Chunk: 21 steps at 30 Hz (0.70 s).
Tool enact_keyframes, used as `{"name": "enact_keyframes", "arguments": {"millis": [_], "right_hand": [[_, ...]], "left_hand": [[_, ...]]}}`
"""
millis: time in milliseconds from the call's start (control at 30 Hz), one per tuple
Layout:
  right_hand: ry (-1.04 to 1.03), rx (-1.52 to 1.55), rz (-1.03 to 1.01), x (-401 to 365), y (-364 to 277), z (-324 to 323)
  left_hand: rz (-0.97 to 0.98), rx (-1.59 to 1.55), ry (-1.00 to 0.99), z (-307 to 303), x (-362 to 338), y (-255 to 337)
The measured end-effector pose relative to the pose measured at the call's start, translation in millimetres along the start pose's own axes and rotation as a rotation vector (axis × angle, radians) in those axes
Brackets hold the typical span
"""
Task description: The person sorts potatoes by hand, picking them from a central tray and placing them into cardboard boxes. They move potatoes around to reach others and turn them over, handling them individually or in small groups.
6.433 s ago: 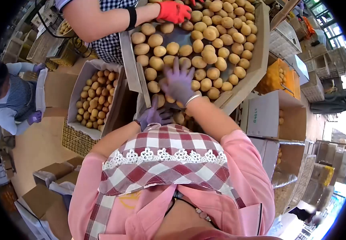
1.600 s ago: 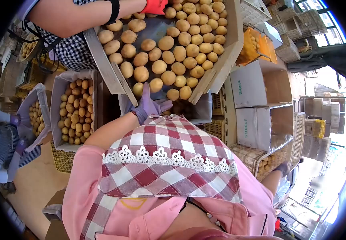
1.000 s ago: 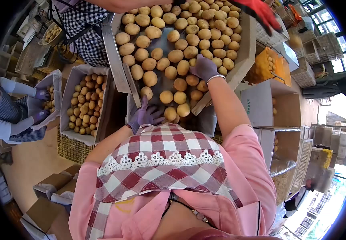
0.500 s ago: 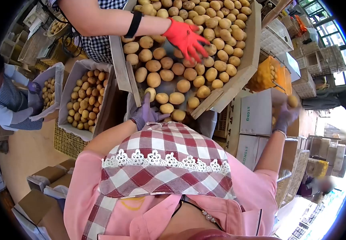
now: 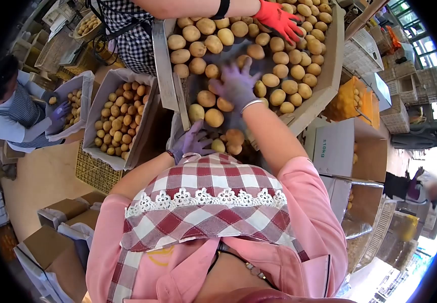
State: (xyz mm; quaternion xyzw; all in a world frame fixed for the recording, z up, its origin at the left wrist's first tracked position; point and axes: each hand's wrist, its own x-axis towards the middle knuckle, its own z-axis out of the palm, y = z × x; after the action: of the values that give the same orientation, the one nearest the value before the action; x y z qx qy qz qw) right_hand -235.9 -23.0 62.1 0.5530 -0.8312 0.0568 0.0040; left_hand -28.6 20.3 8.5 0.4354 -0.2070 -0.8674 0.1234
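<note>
Round yellow-brown, potato-like produce lies in a wood-edged sorting tray in front of me. My right hand, in a purple glove, reaches over the tray with its fingers spread, among several pieces; slightly blurred, it seems to touch one at its fingertips. My left hand, also purple-gloved, is at the tray's narrow near end, fingers apart and holding nothing visible. Beside it, several pieces are below the tray's mouth, partly hidden by my apron.
Across the tray, a co-worker's red-gloved hand is over the produce. A lined crate full of produce stands left, with another person beyond. Cardboard boxes are stacked at right, near an orange container.
My right hand has moved from the boxes at right into the tray, and the piece it held is gone from it. Produce near the mouth has shifted downward. The red-gloved hand moved up and right.
</note>
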Motion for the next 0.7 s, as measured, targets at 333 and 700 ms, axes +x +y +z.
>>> {"name": "enact_keyframes", "arguments": {"millis": [333,700], "right_hand": [[-0.153,0.339,-0.76,-101,64,15],[-0.273,0.267,-0.084,-116,-2,11]], "left_hand": [[0.176,0.176,-0.105,-24,18,-15],[-0.115,-0.176,-0.254,11,2,3]]}}
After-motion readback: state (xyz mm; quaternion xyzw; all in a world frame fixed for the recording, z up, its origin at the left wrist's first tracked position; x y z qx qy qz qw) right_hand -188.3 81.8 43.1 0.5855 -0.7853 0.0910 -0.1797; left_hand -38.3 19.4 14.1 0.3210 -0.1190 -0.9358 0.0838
